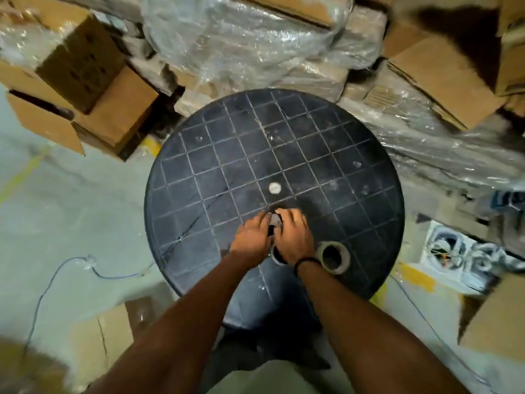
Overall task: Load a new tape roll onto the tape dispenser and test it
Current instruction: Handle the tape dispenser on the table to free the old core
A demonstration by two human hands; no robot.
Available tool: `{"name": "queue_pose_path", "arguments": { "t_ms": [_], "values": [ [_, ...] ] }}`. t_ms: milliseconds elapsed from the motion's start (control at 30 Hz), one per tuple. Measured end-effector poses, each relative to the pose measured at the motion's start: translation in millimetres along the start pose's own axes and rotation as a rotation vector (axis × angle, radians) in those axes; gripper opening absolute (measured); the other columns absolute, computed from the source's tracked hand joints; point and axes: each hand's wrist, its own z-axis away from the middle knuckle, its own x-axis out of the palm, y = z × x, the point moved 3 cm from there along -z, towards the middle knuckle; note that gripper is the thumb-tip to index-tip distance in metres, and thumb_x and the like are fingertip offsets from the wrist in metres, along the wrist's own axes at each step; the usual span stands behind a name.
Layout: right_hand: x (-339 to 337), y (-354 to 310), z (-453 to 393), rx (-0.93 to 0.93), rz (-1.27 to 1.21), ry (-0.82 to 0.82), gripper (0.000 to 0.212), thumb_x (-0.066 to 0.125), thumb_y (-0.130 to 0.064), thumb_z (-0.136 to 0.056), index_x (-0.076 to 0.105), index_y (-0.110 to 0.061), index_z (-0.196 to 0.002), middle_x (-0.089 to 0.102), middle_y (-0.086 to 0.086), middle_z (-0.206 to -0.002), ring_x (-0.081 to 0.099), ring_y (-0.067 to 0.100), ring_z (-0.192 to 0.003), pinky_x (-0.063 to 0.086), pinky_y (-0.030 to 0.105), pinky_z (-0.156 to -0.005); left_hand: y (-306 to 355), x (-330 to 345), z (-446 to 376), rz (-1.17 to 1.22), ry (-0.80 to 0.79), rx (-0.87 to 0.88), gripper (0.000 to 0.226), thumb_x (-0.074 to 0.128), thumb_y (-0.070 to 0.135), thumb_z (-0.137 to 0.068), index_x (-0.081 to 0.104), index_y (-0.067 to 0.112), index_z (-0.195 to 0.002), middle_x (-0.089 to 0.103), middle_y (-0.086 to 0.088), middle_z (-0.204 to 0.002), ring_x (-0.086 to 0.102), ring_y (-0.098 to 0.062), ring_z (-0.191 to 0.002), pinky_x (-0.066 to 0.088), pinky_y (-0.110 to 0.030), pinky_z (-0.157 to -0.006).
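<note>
Here the person stands over a round black table [199,155] whose top is scored into a grid of squares, with a small white cap [274,188] at its centre. Both hands meet near the front middle of the tabletop. The left hand [251,237] and the right hand [294,237] are curled closed around the tape dispenser [274,223], of which only a pale metal part and a dark strip show between the fingers; its lower end, ringed in pale material, peeks out under the right palm. How tightly each hand grips cannot be told. A dark band [306,263] circles the right wrist. Just beside that wrist, a tape roll [335,257] with a brown cardboard core lies flat on the table, apart from the dispenser. Cardboard boxes [108,109] and plastic-wrapped bundles [241,38] crowd the floor behind the table, and a thin blue cable [56,277] trails on the left.
</note>
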Motion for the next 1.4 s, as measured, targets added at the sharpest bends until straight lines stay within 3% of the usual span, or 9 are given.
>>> {"name": "queue_pose_path", "arguments": {
  "t_ms": [200,400,533,667,967,1067,1167,1300,1400],
  "values": [
    [58.1,20.3,14.6,0.012,0.056,-0.202,0.054,0.053,-0.027,-0.086,0.046,-0.024,-0.139,0.046,0.009,-0.143,0.05,0.031,-0.125,0.052,0.051,-0.097,-13.7,48.8,1.2,-0.159,-0.133,0.02,0.078,0.061,0.029,-0.093,0.018,0.013,-0.157,0.02,-0.012,-0.164,0.029,-0.031,-0.146,0.028,-0.046,-0.118],
    [77.3,25.0,19.2,0.018,0.177,-0.336,0.073,0.061,-0.04,-0.087,0.027,-0.036,-0.152,0.02,0.008,-0.164,0.025,0.031,-0.15,0.027,0.065,-0.116,-37.7,70.3,12.7,-0.134,-0.145,0.045,0.081,0.055,0.017,-0.096,0.005,0.008,-0.159,0.004,-0.01,-0.168,0.005,-0.03,-0.154,0.026,-0.045,-0.122],
    [80.7,30.1,26.9,-0.008,0.237,-0.359,0.079,0.061,-0.03,-0.083,0.027,-0.031,-0.154,0.01,0.009,-0.167,0.021,0.035,-0.151,0.023,0.064,-0.118,-43.8,66.4,7.8,-0.026,-0.118,0.056,0.085,0.063,0.003,-0.088,0.014,0.007,-0.158,0.011,-0.008,-0.167,0.025,-0.029,-0.15,0.044,-0.041,-0.111],
    [84.5,37.9,26.8,0.038,0.225,-0.299,0.07,0.068,-0.012,-0.08,0.044,-0.026,-0.144,0.01,0.014,-0.166,0.023,0.037,-0.15,0.029,0.059,-0.118,-47.6,56.2,3.0,0.056,-0.072,-0.005,0.088,0.073,0.017,-0.083,0.024,0.013,-0.156,0.021,-0.001,-0.164,0.055,-0.026,-0.127,0.057,-0.036,-0.083],
    [88.0,34.1,21.6,0.122,0.24,-0.218,0.082,0.079,-0.009,-0.071,0.043,-0.028,-0.143,0.024,0.014,-0.158,0.044,0.034,-0.134,0.041,0.053,-0.11,-46.2,52.5,-0.9,0.115,-0.072,-0.046,0.092,0.085,0.031,-0.075,0.034,0.018,-0.151,0.034,-0.003,-0.15,0.065,-0.03,-0.112,0.055,-0.042,-0.089],
    [88.8,30.3,19.0,0.15,0.249,-0.202,0.072,0.072,-0.013,-0.079,0.044,-0.03,-0.143,0.035,0.014,-0.147,0.049,0.034,-0.126,0.041,0.053,-0.108,-53.4,55.7,-1.6,0.262,-0.033,-0.125,0.071,0.073,0.041,-0.087,0.043,0.023,-0.148,0.049,-0.004,-0.135,0.065,-0.025,-0.108,0.053,-0.038,-0.089],
    [89.6,21.5,13.9,0.181,0.291,-0.189,0.063,0.066,-0.01,-0.077,0.049,-0.031,-0.134,0.042,0.011,-0.134,0.051,0.033,-0.115,0.044,0.055,-0.101,-54.6,51.3,-7.8,0.405,0.08,-0.218,0.038,0.059,0.03,-0.096,0.059,0.019,-0.133,0.065,-0.007,-0.12,0.065,-0.026,-0.106,0.05,-0.033,-0.088],
    [91.1,20.9,1.7,0.347,0.21,-0.26,0.049,0.067,-0.015,-0.079,0.054,-0.025,-0.125,0.041,0.014,-0.135,0.049,0.038,-0.119,0.043,0.056,-0.102,-56.4,50.8,-22.4,0.541,0.036,-0.464,0.036,0.067,0.034,-0.089,0.055,0.02,-0.119,0.073,-0.003,-0.104,0.068,-0.023,-0.096,0.055,-0.037,-0.081],
    [93.3,30.8,1.3,0.603,0.081,-0.386,0.055,0.072,-0.025,-0.08,0.048,-0.028,-0.129,0.033,0.011,-0.138,0.039,0.037,-0.127,0.043,0.061,-0.102,-61.0,55.9,-34.6,0.431,-0.023,-0.534,0.031,0.062,0.048,-0.083,0.064,0.029,-0.107,0.074,-0.008,-0.101,0.069,-0.03,-0.097,0.058,-0.04,-0.081]
  ]
}}
